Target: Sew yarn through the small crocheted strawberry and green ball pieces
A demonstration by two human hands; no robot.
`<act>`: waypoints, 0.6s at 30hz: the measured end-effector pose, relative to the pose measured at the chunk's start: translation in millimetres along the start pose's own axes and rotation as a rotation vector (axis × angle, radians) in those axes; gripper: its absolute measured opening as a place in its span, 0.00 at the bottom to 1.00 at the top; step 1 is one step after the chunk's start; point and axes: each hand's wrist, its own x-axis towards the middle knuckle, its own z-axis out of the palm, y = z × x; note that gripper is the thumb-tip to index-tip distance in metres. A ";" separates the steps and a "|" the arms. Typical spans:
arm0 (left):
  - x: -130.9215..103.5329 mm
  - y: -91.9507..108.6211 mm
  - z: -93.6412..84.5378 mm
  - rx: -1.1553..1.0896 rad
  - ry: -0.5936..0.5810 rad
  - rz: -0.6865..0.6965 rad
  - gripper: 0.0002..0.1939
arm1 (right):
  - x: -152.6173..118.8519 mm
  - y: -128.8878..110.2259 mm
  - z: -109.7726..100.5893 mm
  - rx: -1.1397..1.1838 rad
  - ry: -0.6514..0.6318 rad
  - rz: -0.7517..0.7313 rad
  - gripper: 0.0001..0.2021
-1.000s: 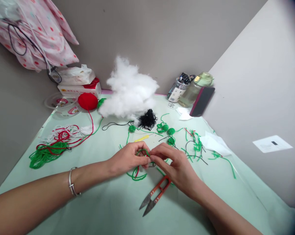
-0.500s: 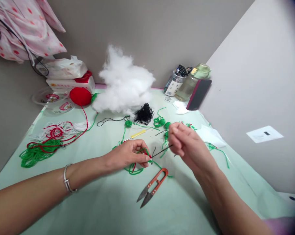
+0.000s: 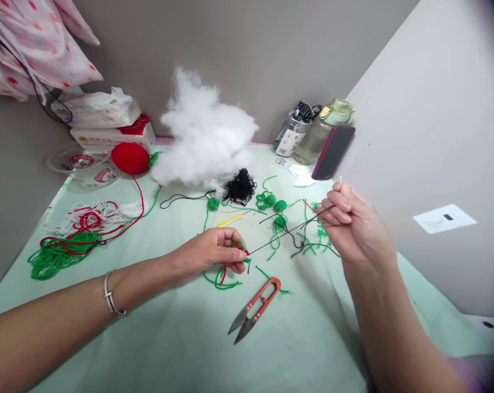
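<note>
Pinched between the thumb and fingers of my left hand is a small green and red crocheted piece, mostly covered by the fingers. A black yarn strand runs taut from it up to my right hand, which is closed on the strand. A thin pale tip, perhaps a needle, pokes out above the right fingers. Orange thread snips lie just below, blades toward me. Behind the left hand rests a yellow-handled crochet hook.
White stuffing is piled at the back, with a black yarn tangle before it. Small green crocheted balls and yarn scraps lie mid-table. Left are a red yarn ball and green yarn; back right, a bottle and phone.
My right hand has moved right and up, away from the left, drawing out a longer length of black yarn. The left hand keeps its pinch on the crocheted piece.
</note>
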 end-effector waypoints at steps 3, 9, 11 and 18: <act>-0.1 -0.1 -0.2 0.006 0.001 0.001 0.14 | 3.2 -0.4 -4.8 -0.030 -0.004 -0.026 0.17; 0.2 -1.5 -1.5 0.017 0.004 -0.002 0.15 | 7.3 0.2 -12.5 0.050 0.051 -0.024 0.18; 0.4 -1.6 -1.4 0.019 0.002 -0.005 0.15 | 7.8 0.3 -14.3 0.073 0.056 -0.022 0.17; 0.7 -1.9 -1.8 0.020 -0.008 -0.007 0.15 | 8.0 -0.9 -15.8 0.020 0.057 -0.050 0.18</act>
